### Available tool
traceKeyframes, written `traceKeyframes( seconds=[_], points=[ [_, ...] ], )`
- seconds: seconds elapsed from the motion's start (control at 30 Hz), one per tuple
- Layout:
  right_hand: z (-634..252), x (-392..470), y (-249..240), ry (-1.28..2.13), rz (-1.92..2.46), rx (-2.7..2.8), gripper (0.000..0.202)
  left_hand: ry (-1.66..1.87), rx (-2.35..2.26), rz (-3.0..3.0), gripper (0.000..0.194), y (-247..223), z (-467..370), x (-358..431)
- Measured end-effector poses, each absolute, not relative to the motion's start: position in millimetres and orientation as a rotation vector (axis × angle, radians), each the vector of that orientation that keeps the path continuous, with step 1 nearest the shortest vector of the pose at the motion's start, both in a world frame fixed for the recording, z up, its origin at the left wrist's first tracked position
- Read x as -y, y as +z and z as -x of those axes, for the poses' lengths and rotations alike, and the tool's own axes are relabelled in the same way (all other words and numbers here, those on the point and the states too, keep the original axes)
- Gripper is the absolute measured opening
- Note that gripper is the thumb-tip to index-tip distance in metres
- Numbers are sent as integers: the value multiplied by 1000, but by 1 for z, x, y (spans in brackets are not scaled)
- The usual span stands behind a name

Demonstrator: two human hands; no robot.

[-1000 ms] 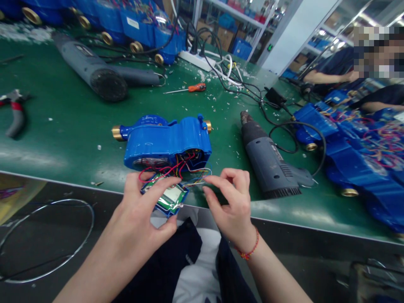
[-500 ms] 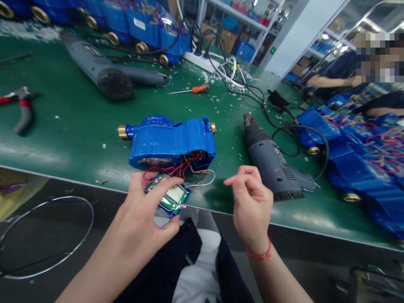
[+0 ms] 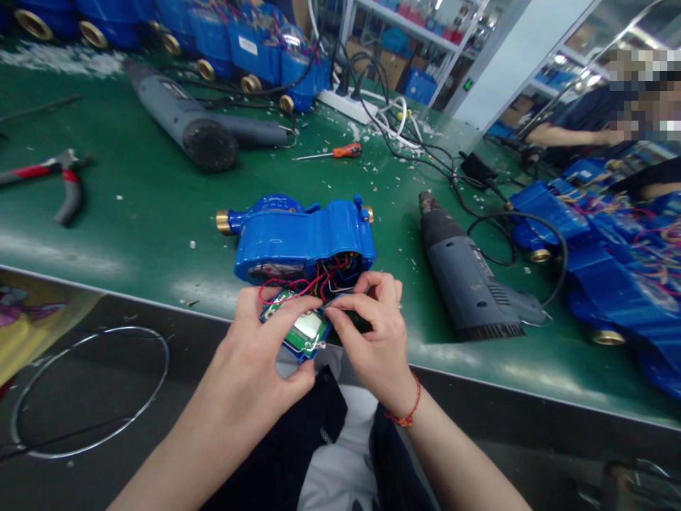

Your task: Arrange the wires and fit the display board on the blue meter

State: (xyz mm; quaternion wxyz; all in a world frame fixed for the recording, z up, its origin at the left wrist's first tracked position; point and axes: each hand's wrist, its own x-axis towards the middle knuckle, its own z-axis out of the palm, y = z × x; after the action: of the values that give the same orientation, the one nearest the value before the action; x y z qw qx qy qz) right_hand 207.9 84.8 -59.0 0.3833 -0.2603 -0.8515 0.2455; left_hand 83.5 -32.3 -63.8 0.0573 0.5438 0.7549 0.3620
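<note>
A blue meter housing [image 3: 298, 238] with brass ends lies on the green table, its open cavity facing me. Red and other wires [image 3: 319, 277] run from that cavity to a green circuit board with a small display [image 3: 303, 330], set in a blue frame. My left hand [image 3: 255, 348] grips this board by its edges at the table's front edge. At the board's right side, my right hand [image 3: 372, 326] has thumb and index finger pinched together by the wires. What lies between those fingertips is too small to make out.
A heat gun [image 3: 462, 277] lies to the right, another [image 3: 181, 121] at the back left. Pliers [image 3: 69, 184], a screwdriver [image 3: 345, 150] and a power strip [image 3: 348, 105] are on the table [image 3: 159, 206]. Blue housings [image 3: 601, 262] fill the right; a person's arm [image 3: 574, 135] is behind.
My right hand has moved left from beside the heat gun to the board's right edge and the wires. My left hand still holds the board. The whole view has shifted slightly.
</note>
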Motion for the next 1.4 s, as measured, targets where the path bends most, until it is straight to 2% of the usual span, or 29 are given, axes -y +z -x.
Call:
traceKeyframes(
  seconds=[0.17,0.27,0.37,0.47,0.57,0.6,0.67,0.73,0.9,1.0,1.23,1.33,1.4],
  points=[
    [-214,-84,-64,1079,808,1754,9,1109,-2284,-1629,52,-62,-85,31],
    [-225,-90,-64,1207,843,1441,11,1135,-2294,-1623,52,-63,-85,31],
    [-238,-92,-61,1063,842,1413,22,1132,-2284,-1607,52,-65,-85,31],
    [-244,-86,-58,678,802,1812,33,1133,-2279,-1605,53,-66,-84,32],
    [-240,-77,-57,330,707,2097,9,1141,-2270,-1617,53,-66,-84,32],
    [-236,-75,-57,268,679,2141,8,1144,-2267,-1621,53,-66,-84,32],
    [-228,-74,-58,188,653,2211,13,1159,-2272,-1626,54,-65,-84,31],
    [-220,-75,-60,140,639,2250,10,1155,-2272,-1633,53,-65,-84,30],
    [-209,-78,-63,165,590,2300,12,1138,-2273,-1641,52,-66,-84,29],
    [-205,-76,-63,278,648,2261,15,1141,-2260,-1647,53,-65,-84,30],
    [-211,-85,-62,1056,735,1762,16,1136,-2262,-1611,54,-64,-84,31],
    [-222,-91,-61,1122,740,1669,21,1151,-2250,-1600,53,-66,-84,31],
    [-229,-91,-60,999,751,1787,26,1157,-2246,-1589,53,-67,-84,30]
  ],
)
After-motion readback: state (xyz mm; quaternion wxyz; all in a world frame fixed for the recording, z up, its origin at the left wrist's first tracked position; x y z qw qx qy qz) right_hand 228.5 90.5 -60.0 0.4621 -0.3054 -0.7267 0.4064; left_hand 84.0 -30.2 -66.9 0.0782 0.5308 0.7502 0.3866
